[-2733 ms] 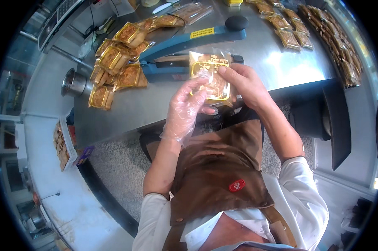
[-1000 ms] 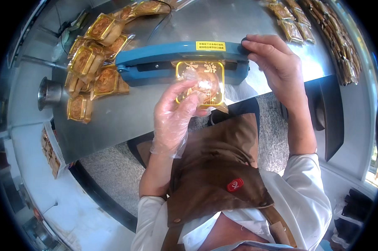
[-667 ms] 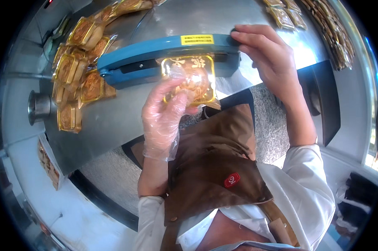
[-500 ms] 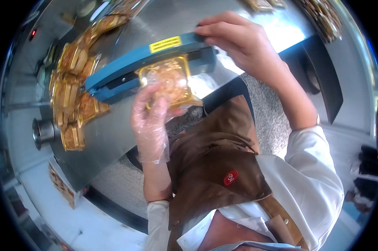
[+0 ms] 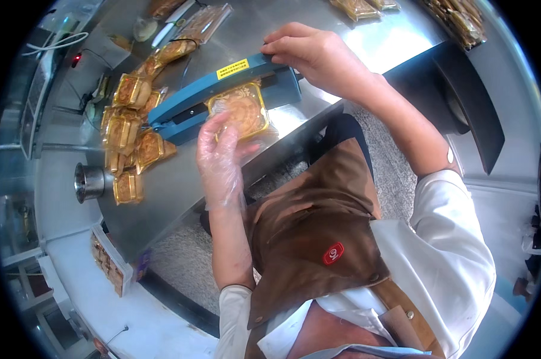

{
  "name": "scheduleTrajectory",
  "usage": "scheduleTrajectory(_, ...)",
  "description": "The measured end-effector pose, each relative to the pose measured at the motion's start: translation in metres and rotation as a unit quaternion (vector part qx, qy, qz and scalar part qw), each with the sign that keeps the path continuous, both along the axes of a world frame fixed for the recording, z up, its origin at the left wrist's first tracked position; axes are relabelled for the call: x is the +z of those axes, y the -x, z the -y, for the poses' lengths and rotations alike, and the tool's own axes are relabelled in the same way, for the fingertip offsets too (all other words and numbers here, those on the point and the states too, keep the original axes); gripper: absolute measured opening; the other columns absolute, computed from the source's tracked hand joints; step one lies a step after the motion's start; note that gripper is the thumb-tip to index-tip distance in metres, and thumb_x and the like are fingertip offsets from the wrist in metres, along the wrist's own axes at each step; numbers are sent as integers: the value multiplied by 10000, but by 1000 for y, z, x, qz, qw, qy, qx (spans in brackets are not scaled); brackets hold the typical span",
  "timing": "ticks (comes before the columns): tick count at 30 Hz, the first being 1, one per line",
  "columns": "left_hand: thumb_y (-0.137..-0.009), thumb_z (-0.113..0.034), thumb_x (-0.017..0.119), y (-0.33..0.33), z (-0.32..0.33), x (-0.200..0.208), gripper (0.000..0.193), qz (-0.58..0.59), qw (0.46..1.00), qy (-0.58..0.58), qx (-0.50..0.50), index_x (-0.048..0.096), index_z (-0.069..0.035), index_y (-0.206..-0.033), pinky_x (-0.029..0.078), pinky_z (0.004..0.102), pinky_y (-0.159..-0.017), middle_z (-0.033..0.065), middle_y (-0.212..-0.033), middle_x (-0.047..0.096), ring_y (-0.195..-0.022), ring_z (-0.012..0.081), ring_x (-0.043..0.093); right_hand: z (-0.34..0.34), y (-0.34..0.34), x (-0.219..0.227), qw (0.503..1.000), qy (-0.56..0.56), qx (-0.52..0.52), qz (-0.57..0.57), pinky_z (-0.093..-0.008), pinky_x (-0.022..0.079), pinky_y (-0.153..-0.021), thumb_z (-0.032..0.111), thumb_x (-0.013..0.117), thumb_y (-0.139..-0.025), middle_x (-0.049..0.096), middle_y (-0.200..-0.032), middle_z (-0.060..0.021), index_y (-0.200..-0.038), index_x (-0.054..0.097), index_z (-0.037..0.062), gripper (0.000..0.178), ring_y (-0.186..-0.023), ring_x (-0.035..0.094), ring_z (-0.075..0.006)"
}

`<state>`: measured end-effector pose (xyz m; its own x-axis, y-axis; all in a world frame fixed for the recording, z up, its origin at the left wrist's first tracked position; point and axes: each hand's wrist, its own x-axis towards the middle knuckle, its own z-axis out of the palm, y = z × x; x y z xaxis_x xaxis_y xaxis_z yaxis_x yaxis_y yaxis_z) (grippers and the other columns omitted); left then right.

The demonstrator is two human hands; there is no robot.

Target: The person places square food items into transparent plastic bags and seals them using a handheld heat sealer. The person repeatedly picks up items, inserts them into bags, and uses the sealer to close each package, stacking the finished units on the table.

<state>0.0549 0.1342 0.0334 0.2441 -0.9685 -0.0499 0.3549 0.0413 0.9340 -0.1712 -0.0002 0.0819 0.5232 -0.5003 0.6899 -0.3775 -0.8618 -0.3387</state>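
My left hand (image 5: 221,161), in a clear plastic glove, pinches the near left side of a round, patterned pastry in a gold tray, wrapped in a clear bag (image 5: 246,113). The bag's far edge reaches under the arm of a blue bag sealer (image 5: 207,88), which carries a yellow label. Bare, my right hand (image 5: 321,54) has its fingers closed on the right end of the sealer's arm. Whether the arm is pressed fully down on the bag cannot be made out.
Several wrapped pastries (image 5: 122,128) are piled left of the sealer, beside a metal cup (image 5: 89,182). A white-handled knife (image 5: 173,24) lies farther back. More packages (image 5: 357,8) sit at the far side of the steel table (image 5: 127,230). A black curved object (image 5: 471,113) is at right.
The whole view has shifted and turned slightly. My left hand still holds the wrapped pastry at the sealer, and my right hand keeps its grip on the arm's end.
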Motion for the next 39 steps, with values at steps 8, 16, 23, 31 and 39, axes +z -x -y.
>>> scheduleTrajectory(8,-1019,-15,604,0,-7,-10,265,-14,999,32,-27,593,-38,-1282,691,363,-706,138,-1304,605,-1075,253,697,-5,-2,13,999,21,-11,23,-385,592,-857,56,684,-962,694,-1275,-135,-1176,725,14,222,-1016,725,-337)
scheduleTrajectory(16,-1014,-20,622,18,-43,-6,247,-13,998,11,-59,627,-36,-1261,668,324,-734,136,-1268,632,-1059,229,701,-80,16,5,983,-121,-39,133,-358,582,-759,145,717,-957,732,-1079,-181,-1288,669,24,356,-902,743,-309)
scheduleTrajectory(23,-1002,-15,651,60,-53,-18,261,32,982,-21,-184,655,-40,-1262,661,305,-779,121,-1315,619,-1071,190,683,-143,47,-62,696,-673,29,248,-209,436,-507,334,730,-979,665,-821,-31,-1191,646,-46,444,-583,551,-55)
scheduleTrajectory(31,-1004,-98,678,89,-39,-15,677,33,974,-8,-226,341,-53,-1589,621,321,-849,251,-1491,482,-1136,234,677,-88,136,-64,710,-574,-148,380,-207,467,-401,272,693,-1005,668,-739,-55,-1049,653,-69,346,-485,584,-83)
scheduleTrajectory(39,-1014,-115,668,56,-46,-19,596,92,979,-57,-174,408,-44,-1546,608,322,-847,245,-1507,476,-1118,231,683,74,225,-82,716,-521,-292,362,-261,533,-458,348,692,-1010,639,-708,-49,-990,656,-3,353,-562,642,-139)
